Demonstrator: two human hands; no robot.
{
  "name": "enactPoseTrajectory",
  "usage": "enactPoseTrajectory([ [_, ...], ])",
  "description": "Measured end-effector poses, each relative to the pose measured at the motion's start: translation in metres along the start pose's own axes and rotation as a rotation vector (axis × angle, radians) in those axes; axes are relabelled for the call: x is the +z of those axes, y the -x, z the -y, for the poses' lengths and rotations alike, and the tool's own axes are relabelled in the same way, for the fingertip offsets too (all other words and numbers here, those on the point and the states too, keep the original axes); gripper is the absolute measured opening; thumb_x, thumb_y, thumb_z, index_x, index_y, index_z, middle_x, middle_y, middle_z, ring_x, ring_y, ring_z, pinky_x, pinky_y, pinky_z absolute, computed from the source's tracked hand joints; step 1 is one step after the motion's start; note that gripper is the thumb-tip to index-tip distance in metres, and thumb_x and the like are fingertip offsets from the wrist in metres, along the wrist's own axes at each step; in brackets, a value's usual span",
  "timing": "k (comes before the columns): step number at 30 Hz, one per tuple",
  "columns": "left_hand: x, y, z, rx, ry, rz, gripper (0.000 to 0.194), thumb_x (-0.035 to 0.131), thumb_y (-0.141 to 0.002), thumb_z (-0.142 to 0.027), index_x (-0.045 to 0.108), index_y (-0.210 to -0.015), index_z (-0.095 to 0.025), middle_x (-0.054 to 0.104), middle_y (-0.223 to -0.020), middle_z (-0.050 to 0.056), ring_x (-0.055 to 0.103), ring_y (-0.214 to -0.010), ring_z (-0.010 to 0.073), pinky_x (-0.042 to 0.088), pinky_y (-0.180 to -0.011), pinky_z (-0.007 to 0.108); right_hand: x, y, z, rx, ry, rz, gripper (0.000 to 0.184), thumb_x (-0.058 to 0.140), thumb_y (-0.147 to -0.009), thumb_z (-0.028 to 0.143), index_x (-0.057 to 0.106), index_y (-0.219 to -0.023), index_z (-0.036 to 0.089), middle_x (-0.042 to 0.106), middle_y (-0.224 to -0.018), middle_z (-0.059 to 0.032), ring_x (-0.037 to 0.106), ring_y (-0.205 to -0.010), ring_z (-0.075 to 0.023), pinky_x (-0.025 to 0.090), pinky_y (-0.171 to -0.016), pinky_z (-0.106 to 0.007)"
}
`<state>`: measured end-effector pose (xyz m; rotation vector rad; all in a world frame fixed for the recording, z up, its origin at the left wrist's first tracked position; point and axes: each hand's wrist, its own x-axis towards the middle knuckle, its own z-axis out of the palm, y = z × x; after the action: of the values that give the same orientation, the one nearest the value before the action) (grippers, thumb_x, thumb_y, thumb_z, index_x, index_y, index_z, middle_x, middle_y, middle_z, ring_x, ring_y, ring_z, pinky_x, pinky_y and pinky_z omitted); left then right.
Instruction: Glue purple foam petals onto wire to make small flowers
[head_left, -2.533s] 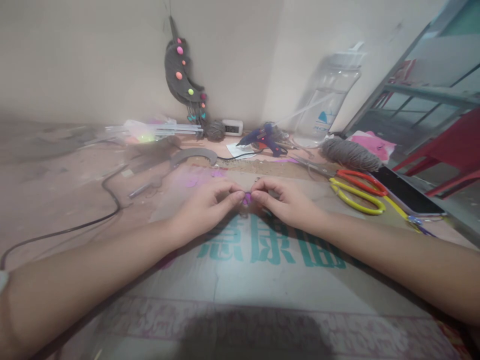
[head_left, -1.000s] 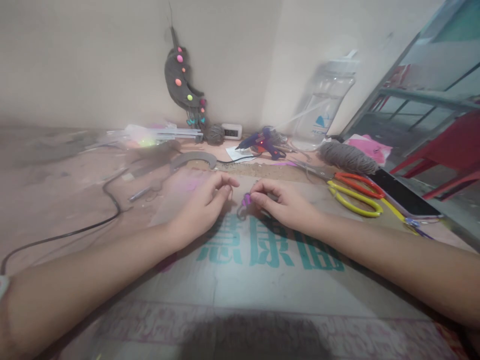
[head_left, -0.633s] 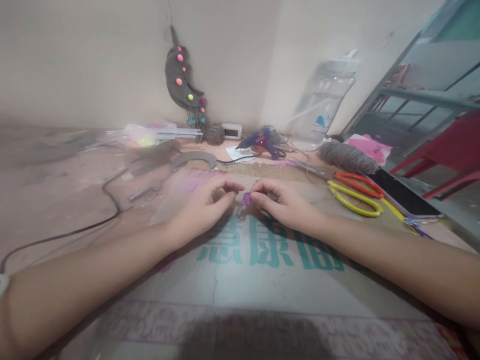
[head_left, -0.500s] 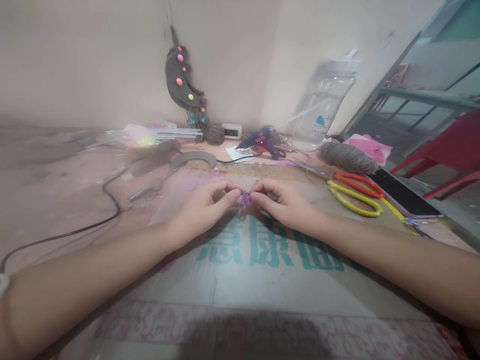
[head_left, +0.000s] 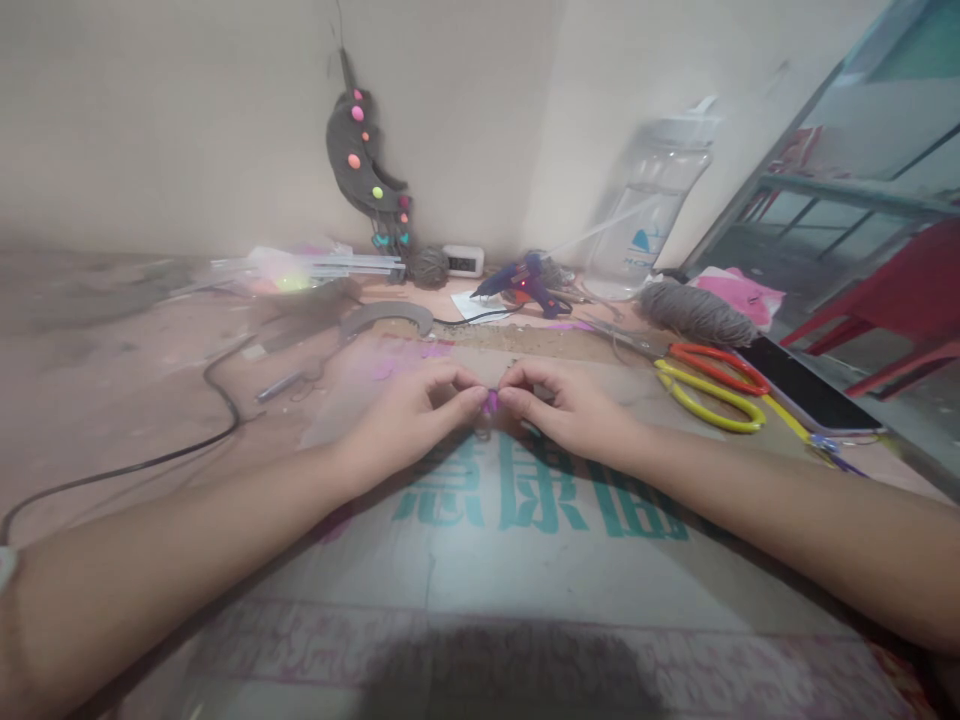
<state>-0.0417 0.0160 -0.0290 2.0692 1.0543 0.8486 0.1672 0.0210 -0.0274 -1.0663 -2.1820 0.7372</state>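
A small purple piece (head_left: 490, 402), too small to name more exactly, is held between my two hands over the board. My left hand (head_left: 429, 408) pinches its left side with thumb and forefinger. From the right, the thumb and forefinger of my right hand (head_left: 561, 402) close on the other side. Both sets of fingertips nearly meet and hide part of the piece. Below lies a pale board (head_left: 480, 570) with teal printed characters. Purple scraps (head_left: 386, 368) lie on it beyond my left hand.
Scissors (head_left: 709, 400) with yellow and red handles lie at right beside a phone (head_left: 810, 385) and grey yarn (head_left: 697, 312). Behind are a glue gun (head_left: 529, 285), a water bottle (head_left: 649, 210) and a grey crescent (head_left: 356, 160) with coloured balls. A black cable (head_left: 150, 462) runs at left.
My left fingertips have shifted slightly right, closer to my right fingertips. The purple piece has turned a little between them. Everything on the table stays in place.
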Motion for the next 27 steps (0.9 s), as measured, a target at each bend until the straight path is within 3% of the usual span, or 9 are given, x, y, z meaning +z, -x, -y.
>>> enactPoseTrajectory([
  [6, -0.0001, -0.0002, -0.0029, -0.030, -0.019, -0.002, 0.022, 0.054, -0.092, -0.036, 0.066, -0.084, -0.020, 0.069, -0.081, 0.000, 0.062, -0.078, 0.0154, 0.049, -0.073, 0.026, -0.0007, 0.0002, 0.0006, 0.006, -0.013, 0.021, 0.019, 0.053, -0.092, 0.029, 0.061, -0.080, 0.017, 0.063, -0.070, -0.0005, 0.056, -0.067, -0.0130, 0.042, -0.066, -0.026],
  [11, -0.0011, -0.0010, -0.0028, 0.019, -0.019, 0.032, 0.032, 0.045, -0.096, -0.035, 0.065, -0.077, -0.019, 0.066, -0.077, 0.000, 0.061, -0.076, 0.0158, 0.049, -0.074, 0.028, -0.0002, 0.0001, -0.0017, 0.029, -0.055, -0.011, 0.019, 0.050, -0.093, 0.030, 0.058, -0.081, 0.018, 0.059, -0.066, 0.0014, 0.053, -0.062, -0.0119, 0.041, -0.064, -0.026],
  [15, -0.0010, -0.0023, -0.0038, -0.030, -0.019, -0.062, 0.032, 0.043, -0.097, -0.036, 0.068, -0.090, -0.019, 0.071, -0.091, 0.003, 0.064, -0.088, 0.0187, 0.050, -0.082, 0.031, 0.0012, -0.0003, -0.0019, 0.037, -0.107, -0.032, 0.020, 0.049, -0.093, 0.033, 0.056, -0.080, 0.018, 0.056, -0.063, 0.0025, 0.051, -0.059, -0.0115, 0.040, -0.061, -0.026],
  [27, 0.0013, -0.0034, -0.0038, -0.112, -0.015, -0.131, 0.015, 0.058, -0.088, -0.027, 0.066, -0.097, -0.018, 0.072, -0.097, 0.004, 0.066, -0.089, 0.0184, 0.053, -0.082, 0.030, 0.0010, 0.0005, -0.0009, 0.031, -0.076, -0.043, 0.019, 0.049, -0.092, 0.030, 0.057, -0.079, 0.018, 0.056, -0.065, 0.0022, 0.052, -0.062, -0.0118, 0.040, -0.063, -0.026],
])
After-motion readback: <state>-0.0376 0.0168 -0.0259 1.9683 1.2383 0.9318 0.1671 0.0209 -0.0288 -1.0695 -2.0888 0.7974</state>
